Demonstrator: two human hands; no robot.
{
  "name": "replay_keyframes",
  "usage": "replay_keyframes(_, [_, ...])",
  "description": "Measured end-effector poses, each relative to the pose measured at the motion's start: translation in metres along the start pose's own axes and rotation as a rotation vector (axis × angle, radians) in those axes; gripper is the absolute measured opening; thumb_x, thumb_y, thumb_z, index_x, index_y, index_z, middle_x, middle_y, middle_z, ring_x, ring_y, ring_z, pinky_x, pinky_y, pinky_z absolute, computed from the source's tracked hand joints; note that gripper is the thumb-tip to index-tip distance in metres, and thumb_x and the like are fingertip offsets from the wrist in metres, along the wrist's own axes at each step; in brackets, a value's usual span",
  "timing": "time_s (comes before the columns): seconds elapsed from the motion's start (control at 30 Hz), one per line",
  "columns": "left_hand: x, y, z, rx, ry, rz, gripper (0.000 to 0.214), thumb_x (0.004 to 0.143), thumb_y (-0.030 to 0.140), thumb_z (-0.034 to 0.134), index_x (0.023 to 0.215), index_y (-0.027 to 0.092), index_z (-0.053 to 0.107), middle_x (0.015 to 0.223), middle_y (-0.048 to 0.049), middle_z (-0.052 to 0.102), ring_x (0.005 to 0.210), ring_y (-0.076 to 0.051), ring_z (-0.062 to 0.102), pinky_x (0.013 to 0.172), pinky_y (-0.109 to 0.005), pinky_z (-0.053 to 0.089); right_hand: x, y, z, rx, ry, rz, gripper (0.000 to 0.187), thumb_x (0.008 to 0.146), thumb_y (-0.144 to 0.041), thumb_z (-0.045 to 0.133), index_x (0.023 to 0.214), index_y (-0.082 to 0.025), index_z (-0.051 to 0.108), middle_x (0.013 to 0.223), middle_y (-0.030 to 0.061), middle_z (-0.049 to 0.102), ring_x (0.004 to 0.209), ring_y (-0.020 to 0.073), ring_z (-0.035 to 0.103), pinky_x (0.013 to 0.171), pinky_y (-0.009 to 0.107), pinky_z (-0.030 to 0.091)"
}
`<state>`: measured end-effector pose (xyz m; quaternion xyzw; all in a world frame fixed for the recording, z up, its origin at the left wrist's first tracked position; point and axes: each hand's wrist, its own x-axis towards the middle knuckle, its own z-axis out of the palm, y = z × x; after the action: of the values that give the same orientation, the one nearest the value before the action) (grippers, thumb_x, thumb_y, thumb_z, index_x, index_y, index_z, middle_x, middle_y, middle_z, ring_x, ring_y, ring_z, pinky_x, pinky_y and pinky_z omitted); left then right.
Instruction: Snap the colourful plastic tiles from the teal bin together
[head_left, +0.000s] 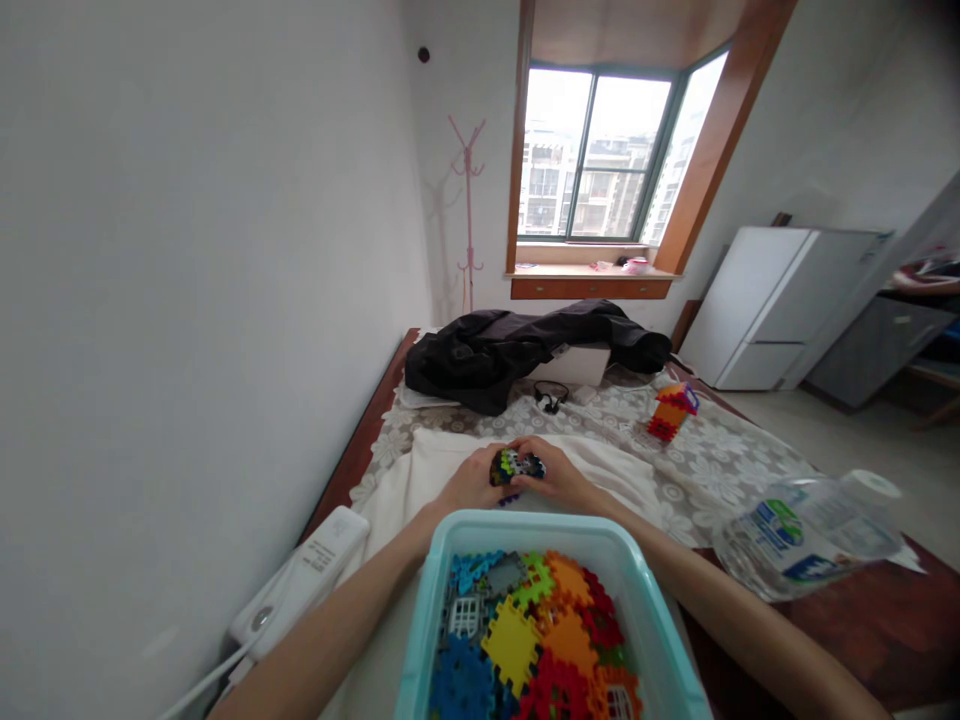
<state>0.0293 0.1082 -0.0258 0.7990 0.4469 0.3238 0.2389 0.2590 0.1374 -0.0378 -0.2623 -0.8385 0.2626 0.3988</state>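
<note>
Beyond the bin, both of my hands meet around a small assembly of interlocking plastic blocks, dark with lime green and pale grey parts. My left hand grips its left side, and my right hand closes on the right side. Fingers cover part of the assembly. A purple toothed piece shows just below it, and whether it is joined on I cannot tell. Nearer to me stands a light blue plastic bin holding loose toothed blocks in blue, yellow, orange, red, green and grey.
A small orange and red block house stands on the patterned cloth, right of my hands. A large clear bottle lies at the right. Black clothing and a black headset lie farther back. A white power strip is by the wall.
</note>
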Motion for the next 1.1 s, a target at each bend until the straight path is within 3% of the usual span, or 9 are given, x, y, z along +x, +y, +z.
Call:
replay_keyframes(0.13, [-0.001, -0.001, 0.000, -0.061, 0.029, -0.040, 0.078, 0.077, 0.030, 0.089, 0.146, 0.017, 0.054, 0.133, -0.0167, 0.073, 0.119, -0.035, 0.072, 0.104, -0.048, 0.057, 0.010, 0.006, 0.012, 0.031, -0.040, -0.057, 0.025, 0.092, -0.037, 0.080, 0.104, -0.024, 0.063, 0.127, 0.0108, 0.072, 0.117, 0.0279, 0.069, 0.102, 0.045, 0.055])
replay_keyframes(0.33, [0.001, 0.000, 0.001, -0.036, 0.016, 0.028, 0.064, 0.083, 0.034, 0.085, 0.140, 0.016, 0.061, 0.138, -0.0186, 0.071, 0.127, -0.036, 0.069, 0.114, -0.052, 0.053, 0.001, 0.013, 0.016, 0.059, 0.008, -0.009, 0.027, 0.090, -0.035, 0.082, 0.104, -0.024, 0.061, 0.124, 0.0083, 0.071, 0.114, 0.0261, 0.069, 0.100, 0.042, 0.055])
replay_keyframes(0.5, [0.000, -0.003, 0.001, -0.014, 0.008, 0.032, 0.071, 0.082, 0.026, 0.085, 0.147, 0.019, 0.057, 0.144, -0.0171, 0.069, 0.133, -0.035, 0.066, 0.117, -0.053, 0.051, 0.001, 0.014, 0.013, 0.071, 0.151, 0.028, 0.026, 0.092, -0.040, 0.079, 0.100, -0.024, 0.060, 0.120, 0.0088, 0.071, 0.111, 0.0260, 0.068, 0.100, 0.043, 0.054])
replay_keyframes(0.7, [0.001, -0.004, -0.003, 0.005, 0.004, 0.023, 0.065, 0.075, 0.020, 0.091, 0.136, 0.019, 0.066, 0.135, -0.0143, 0.073, 0.128, -0.035, 0.069, 0.114, -0.051, 0.054, 0.003, 0.020, 0.011, 0.152, 0.315, 0.080, 0.026, 0.095, -0.044, 0.075, 0.098, -0.024, 0.058, 0.116, 0.0097, 0.070, 0.113, 0.0259, 0.067, 0.096, 0.040, 0.056])
replay_keyframes(0.87, [0.002, -0.003, -0.007, 0.007, 0.065, 0.021, 0.051, 0.084, 0.016, 0.081, 0.132, 0.018, 0.066, 0.129, -0.0140, 0.072, 0.123, -0.033, 0.069, 0.111, -0.050, 0.054, 0.000, 0.013, 0.011, 0.040, 0.216, -0.072, 0.026, 0.097, -0.043, 0.074, 0.102, -0.024, 0.057, 0.117, 0.0097, 0.069, 0.109, 0.0248, 0.067, 0.098, 0.041, 0.054])
replay_keyframes(1.1, [0.004, -0.010, -0.004, -0.005, 0.179, 0.002, 0.055, 0.078, 0.002, 0.069, 0.129, 0.021, 0.065, 0.128, -0.0106, 0.070, 0.124, -0.031, 0.067, 0.113, -0.051, 0.052, -0.004, 0.010, 0.015, -0.108, 0.006, -0.143, 0.028, 0.097, -0.044, 0.076, 0.109, -0.025, 0.059, 0.128, 0.0133, 0.067, 0.117, 0.0268, 0.068, 0.101, 0.043, 0.057])
